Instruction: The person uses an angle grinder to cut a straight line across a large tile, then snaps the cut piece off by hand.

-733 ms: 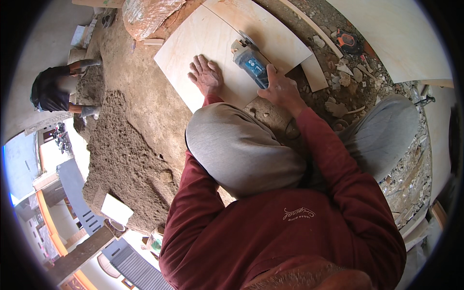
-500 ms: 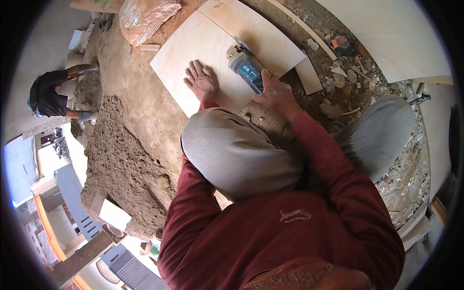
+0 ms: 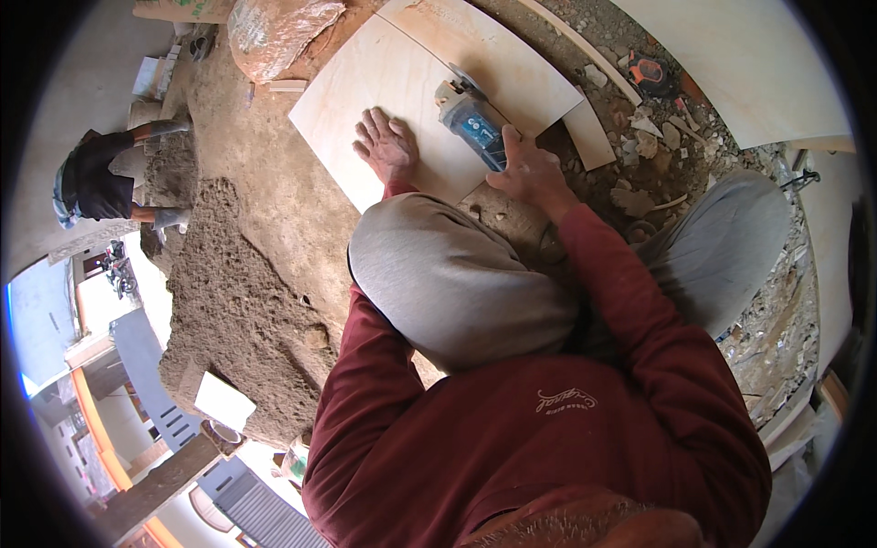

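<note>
My right hand point(image 3: 533, 173) is wrapped around the rear of a blue-and-grey angle grinder point(image 3: 475, 128). The grinder's thin disc point(image 3: 467, 80) stands on edge along a dark straight line across a large cream tile point(image 3: 347, 82), which lies on the ground before my knees. Whether the disc is spinning, and how deep it sits, I cannot make out. To the left of the grinder, my left hand point(image 3: 387, 146) lies flat on the tile with its fingers spread, holding nothing.
A narrow tile strip point(image 3: 589, 135) lies right of the tile, near rubble and an orange-and-black tape measure point(image 3: 649, 73). Another large tile point(image 3: 731, 73) is at far right. A filled sack point(image 3: 279, 36) and a sand heap point(image 3: 233, 310) lie left. Another person point(image 3: 96, 178) bends over farther left.
The grinder has shifted slightly forward, away from me, along the line on the tile. My left hand stays flat in place. The whole view has moved a little.
</note>
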A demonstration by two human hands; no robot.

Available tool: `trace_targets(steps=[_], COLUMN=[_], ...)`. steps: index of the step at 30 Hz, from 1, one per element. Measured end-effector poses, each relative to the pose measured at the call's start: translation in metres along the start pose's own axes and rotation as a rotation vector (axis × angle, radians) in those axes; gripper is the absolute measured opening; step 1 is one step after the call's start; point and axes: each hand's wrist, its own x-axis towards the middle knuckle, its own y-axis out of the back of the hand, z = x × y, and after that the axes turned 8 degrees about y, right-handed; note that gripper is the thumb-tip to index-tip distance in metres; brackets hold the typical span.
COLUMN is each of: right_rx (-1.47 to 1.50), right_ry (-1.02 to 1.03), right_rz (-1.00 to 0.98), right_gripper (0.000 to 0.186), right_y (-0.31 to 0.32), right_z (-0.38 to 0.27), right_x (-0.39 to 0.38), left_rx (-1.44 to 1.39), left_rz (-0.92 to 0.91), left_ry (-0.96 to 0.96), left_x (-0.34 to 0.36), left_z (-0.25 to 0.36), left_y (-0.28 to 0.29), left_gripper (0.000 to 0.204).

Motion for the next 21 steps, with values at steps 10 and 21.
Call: trace_targets(steps=[10,21], right_rx=[-0.02,0.005], right_ry=[-0.033,-0.047], right_rz=[-0.032,-0.047], right_gripper=[0.086,0.087], right_y=[0.0022,0.0024], right_z=[0.0018,0.0022], right_x=[-0.0072,-0.0076], left_rx=[0.002,0.032], left_rz=[-0.046,-0.003], left_ry=[0.013,0.007], left_x=[-0.0012,-0.001], left_z=[0.0035,0.0021], left_y=[0.0038,0.0008], left_gripper=[0.066,0.063])
